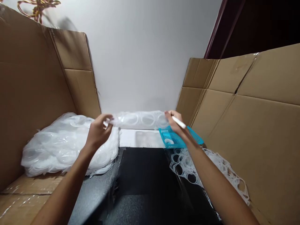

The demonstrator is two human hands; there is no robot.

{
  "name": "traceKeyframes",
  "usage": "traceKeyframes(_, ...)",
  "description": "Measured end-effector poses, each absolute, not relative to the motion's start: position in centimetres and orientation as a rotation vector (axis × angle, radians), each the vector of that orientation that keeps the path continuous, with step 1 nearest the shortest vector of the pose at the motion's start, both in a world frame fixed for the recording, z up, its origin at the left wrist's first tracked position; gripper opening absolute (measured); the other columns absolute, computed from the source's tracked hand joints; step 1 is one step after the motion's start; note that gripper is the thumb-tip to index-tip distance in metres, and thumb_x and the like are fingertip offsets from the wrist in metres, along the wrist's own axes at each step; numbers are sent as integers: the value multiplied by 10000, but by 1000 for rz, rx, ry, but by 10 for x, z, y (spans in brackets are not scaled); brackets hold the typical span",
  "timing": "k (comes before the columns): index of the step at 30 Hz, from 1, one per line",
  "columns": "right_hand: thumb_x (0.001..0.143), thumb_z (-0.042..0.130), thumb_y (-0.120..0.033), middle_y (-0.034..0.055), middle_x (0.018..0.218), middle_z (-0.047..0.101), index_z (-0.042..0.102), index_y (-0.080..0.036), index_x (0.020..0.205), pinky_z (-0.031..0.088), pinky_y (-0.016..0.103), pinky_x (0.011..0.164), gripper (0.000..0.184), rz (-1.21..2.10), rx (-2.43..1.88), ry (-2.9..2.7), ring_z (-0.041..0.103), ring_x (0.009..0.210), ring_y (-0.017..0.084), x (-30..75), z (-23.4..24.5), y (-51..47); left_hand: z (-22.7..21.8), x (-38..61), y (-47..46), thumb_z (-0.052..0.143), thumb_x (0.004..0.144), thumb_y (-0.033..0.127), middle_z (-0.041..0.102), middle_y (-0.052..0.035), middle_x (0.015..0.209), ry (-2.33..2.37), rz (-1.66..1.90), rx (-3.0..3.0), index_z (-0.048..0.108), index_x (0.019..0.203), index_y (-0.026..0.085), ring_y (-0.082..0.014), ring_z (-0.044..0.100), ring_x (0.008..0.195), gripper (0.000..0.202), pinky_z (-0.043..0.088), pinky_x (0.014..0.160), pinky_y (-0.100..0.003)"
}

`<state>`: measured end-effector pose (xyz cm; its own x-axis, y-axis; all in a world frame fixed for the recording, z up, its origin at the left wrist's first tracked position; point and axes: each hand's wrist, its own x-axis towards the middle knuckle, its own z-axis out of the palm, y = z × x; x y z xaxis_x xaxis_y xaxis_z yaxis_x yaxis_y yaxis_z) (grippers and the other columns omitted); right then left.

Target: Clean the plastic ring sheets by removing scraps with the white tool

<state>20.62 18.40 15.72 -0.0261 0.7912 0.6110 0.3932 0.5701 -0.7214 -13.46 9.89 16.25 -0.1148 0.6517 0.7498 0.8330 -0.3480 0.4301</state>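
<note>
A translucent plastic strip with round ring shapes [138,119] is stretched level in the air between my two hands. My left hand [99,129] pinches its left end between thumb and fingers. The other end is gripped by my right hand [174,121], which also has a white pen-like tool [178,122] lying across it. A big pile of similar translucent sheets [58,142] lies below and left of my left hand. Under my right hand is a turquoise mesh basket [173,140] with a white ring-shaped piece [168,141] in it.
Cut-out ring webbing [185,164] is heaped beneath my right forearm. A black mat [145,168] covers the middle of the work surface, with a white strip [128,138] behind it. Cardboard walls stand at the left [30,68] and right [253,134].
</note>
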Motion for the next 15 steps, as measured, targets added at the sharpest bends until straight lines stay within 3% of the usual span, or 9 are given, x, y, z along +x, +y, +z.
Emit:
traceKeyframes(3,993,527,-579,-1,669,603,590,-202,734,413,275,633,461,432,-1140,-1786,551,648,170,220,95,130,94,-134,44,569,815,310,700,-83,980,-1652,-1211,-2120,642,879,228,-259,650,951,127,534,840,-378)
traceKeyframes(5,1020,510,-503,49,835,720,675,-199,823,494,309,755,399,494,-1178,-1862,663,793,222,227,50,96,48,-129,7,626,793,321,713,-94,1092,-1672,-1018,-2228,668,866,254,-302,654,1030,108,537,877,-421)
traceKeyframes(8,1036,488,-441,87,988,769,729,-213,1014,559,358,825,332,586,-1254,-1899,729,909,275,234,-9,56,-2,-119,-32,689,816,361,692,-69,1310,-1677,-831,-2424,712,918,300,-340,622,1223,121,520,998,-461)
traceKeyframes(12,1040,502,-353,112,1161,742,711,-222,1165,579,411,947,277,504,-1239,-1861,725,1051,291,239,-47,22,-17,-113,-45,710,837,569,725,-85,1245,-1922,-949,-2438,713,980,281,-315,684,1131,321,560,941,-417)
traceKeyframes(15,1051,500,-320,110,1180,726,716,-222,1108,574,406,973,244,480,-1221,-1892,709,1088,276,238,-52,11,-6,-116,-37,585,881,640,738,-66,970,-2235,-1179,-2166,642,876,241,-259,715,867,402,573,791,-364)
